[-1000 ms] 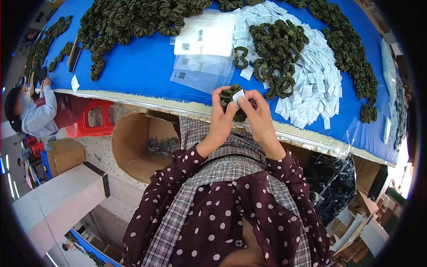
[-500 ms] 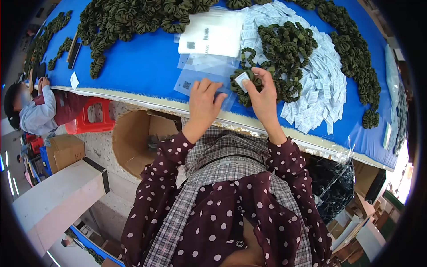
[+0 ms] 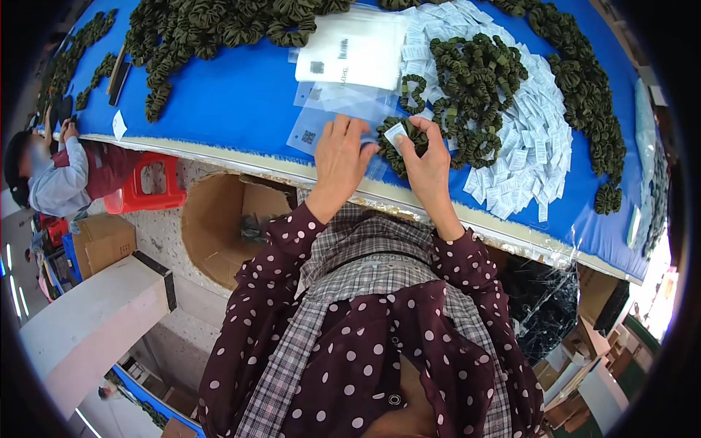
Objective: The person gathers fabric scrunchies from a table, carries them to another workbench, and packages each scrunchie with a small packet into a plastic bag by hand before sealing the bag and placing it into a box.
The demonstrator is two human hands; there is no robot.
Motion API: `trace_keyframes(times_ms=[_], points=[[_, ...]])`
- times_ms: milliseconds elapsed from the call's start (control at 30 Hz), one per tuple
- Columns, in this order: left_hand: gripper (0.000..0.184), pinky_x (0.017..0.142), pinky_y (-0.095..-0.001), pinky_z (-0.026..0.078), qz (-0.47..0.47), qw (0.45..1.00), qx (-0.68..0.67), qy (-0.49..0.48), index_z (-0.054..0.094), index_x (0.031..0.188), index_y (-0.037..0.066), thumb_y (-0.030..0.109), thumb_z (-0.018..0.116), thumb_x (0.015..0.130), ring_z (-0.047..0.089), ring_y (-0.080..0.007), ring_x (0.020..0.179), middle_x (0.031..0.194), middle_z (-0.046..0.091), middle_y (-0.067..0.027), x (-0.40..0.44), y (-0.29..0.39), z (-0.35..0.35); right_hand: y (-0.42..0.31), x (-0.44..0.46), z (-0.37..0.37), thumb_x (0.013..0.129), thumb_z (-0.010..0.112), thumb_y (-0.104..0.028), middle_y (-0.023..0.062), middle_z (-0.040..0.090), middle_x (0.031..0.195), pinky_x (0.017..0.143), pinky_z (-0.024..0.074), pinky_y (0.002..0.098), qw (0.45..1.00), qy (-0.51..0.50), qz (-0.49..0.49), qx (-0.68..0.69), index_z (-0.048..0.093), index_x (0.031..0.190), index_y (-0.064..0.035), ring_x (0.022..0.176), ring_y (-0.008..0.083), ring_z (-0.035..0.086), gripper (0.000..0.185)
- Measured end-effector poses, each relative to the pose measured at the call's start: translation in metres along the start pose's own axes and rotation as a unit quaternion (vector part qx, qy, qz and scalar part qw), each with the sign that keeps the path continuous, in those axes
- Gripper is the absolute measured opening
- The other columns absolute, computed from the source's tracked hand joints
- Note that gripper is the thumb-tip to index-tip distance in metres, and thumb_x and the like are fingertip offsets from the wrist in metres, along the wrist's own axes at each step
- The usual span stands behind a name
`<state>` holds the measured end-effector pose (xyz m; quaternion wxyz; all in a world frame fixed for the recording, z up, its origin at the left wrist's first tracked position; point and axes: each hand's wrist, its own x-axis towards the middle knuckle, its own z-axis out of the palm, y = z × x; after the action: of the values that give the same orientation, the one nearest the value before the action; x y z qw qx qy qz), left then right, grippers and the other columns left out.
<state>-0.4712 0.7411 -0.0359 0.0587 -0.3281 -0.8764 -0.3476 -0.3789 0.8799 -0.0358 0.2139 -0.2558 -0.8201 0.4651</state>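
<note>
My right hand point(image 3: 427, 159) holds a dark green scrunchie point(image 3: 395, 162), its thumb pressing a small white label point(image 3: 395, 135) against the fabric. Just left of it, my left hand point(image 3: 340, 157) lies palm down with fingers spread over a clear plastic bag point(image 3: 307, 131); whether it grips the bag's edge is hidden. Behind the hands is a stack of white printed bags point(image 3: 350, 55). To the right sit a heap of small green scrunchies point(image 3: 475, 87) and a wide pile of white labels point(image 3: 537, 139).
More green scrunchies point(image 3: 197, 29) lie along the back of the blue table point(image 3: 226, 102) and down its right side. An open cardboard box point(image 3: 212, 226) is below the front edge. At the far left a co-worker point(image 3: 58, 175) sits near a red stool point(image 3: 150, 186).
My left hand has let go of the scrunchie and moved left onto the clear bag. My right hand has kept the scrunchie and label and lowered them towards the table.
</note>
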Motion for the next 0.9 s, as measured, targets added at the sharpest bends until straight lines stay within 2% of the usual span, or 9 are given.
trace_keyframes(times_ms=[233,367,400,533,567,700,733,900], points=[[0.014,0.07,-0.0364,0.047,-0.031,0.999,0.012,0.004,0.062,0.088,0.007,0.006,0.074,0.081,0.055,-0.0266,0.076,0.088,0.055,-0.0062,0.001,-0.006,0.007,-0.002,-0.001,-0.003,0.09,0.072,-0.008,0.0117,0.068,0.116,0.09,0.0499,0.0317,1.0,-0.009,-0.011,0.011,0.06,0.127,-0.0006,0.101,0.0225,0.063,0.039],[0.014,0.07,-0.0355,0.045,-0.078,0.985,-0.151,0.019,0.059,0.088,0.007,0.007,0.072,0.082,0.053,-0.0266,0.076,0.086,0.055,-0.0055,0.002,0.001,-0.002,-0.011,-0.001,-0.008,0.088,0.071,-0.007,0.0162,0.064,0.125,0.097,0.0502,0.0373,0.997,-0.043,-0.063,-0.029,0.057,0.133,-0.0018,0.112,0.0288,0.062,0.047],[0.014,0.07,-0.0355,0.045,-0.076,0.986,-0.15,0.018,0.059,0.088,0.007,0.007,0.072,0.082,0.053,-0.0266,0.076,0.086,0.055,-0.0055,0.0,0.002,-0.003,-0.012,0.0,-0.009,0.088,0.071,-0.007,0.0162,0.064,0.125,0.097,0.0502,0.0373,0.997,-0.041,-0.063,-0.028,0.057,0.133,-0.0018,0.112,0.0288,0.062,0.047],[0.012,0.071,-0.035,0.045,0.089,0.989,-0.109,0.046,0.059,0.09,0.006,0.005,0.07,0.085,0.052,-0.0258,0.077,0.092,0.056,-0.0065,-0.007,0.007,-0.002,-0.013,0.016,-0.006,0.087,0.071,-0.007,0.016,0.062,0.127,0.097,0.05,0.0381,0.978,-0.101,-0.184,0.004,0.053,0.14,-0.0049,0.114,0.0292,0.06,0.056],[0.012,0.071,-0.035,0.045,0.091,0.989,-0.108,0.047,0.059,0.09,0.006,0.005,0.07,0.085,0.052,-0.0258,0.077,0.092,0.056,-0.0065,-0.01,0.008,-0.004,-0.013,0.016,-0.006,0.087,0.071,-0.007,0.0159,0.062,0.127,0.097,0.0499,0.0382,0.973,-0.109,-0.202,0.009,0.052,0.141,-0.0053,0.115,0.0292,0.06,0.057],[0.018,0.072,-0.0342,0.045,0.122,0.986,-0.027,0.114,0.06,0.102,0.005,0.004,0.067,0.086,0.053,-0.0252,0.078,0.097,0.057,-0.0081,-0.02,0.011,-0.009,-0.012,0.01,-0.006,0.089,0.068,-0.004,0.0148,0.054,0.134,0.099,0.0453,0.0327,0.984,-0.141,-0.071,0.081,0.048,0.146,-0.0038,0.113,0.0244,0.056,0.06],[0.019,0.072,-0.0341,0.045,0.126,0.984,-0.016,0.124,0.06,0.104,0.005,0.003,0.067,0.087,0.053,-0.0251,0.078,0.098,0.057,-0.0083,-0.023,0.012,-0.009,-0.011,0.008,-0.006,0.089,0.068,-0.004,0.0148,0.054,0.134,0.099,0.0453,0.0327,0.984,-0.141,-0.071,0.081,0.048,0.146,-0.0038,0.113,0.0244,0.056,0.06],[0.037,0.073,-0.0342,0.045,0.018,0.986,0.026,0.163,0.055,0.123,0.003,0.0,0.064,0.087,0.053,-0.0236,0.078,0.104,0.057,-0.0108,-0.042,0.021,0.004,0.0,-0.01,-0.005,0.088,0.072,-0.007,0.0126,0.06,0.126,0.094,0.0488,0.0334,0.983,-0.037,-0.015,0.179,0.05,0.144,-0.0055,0.111,0.0243,0.059,0.06]])
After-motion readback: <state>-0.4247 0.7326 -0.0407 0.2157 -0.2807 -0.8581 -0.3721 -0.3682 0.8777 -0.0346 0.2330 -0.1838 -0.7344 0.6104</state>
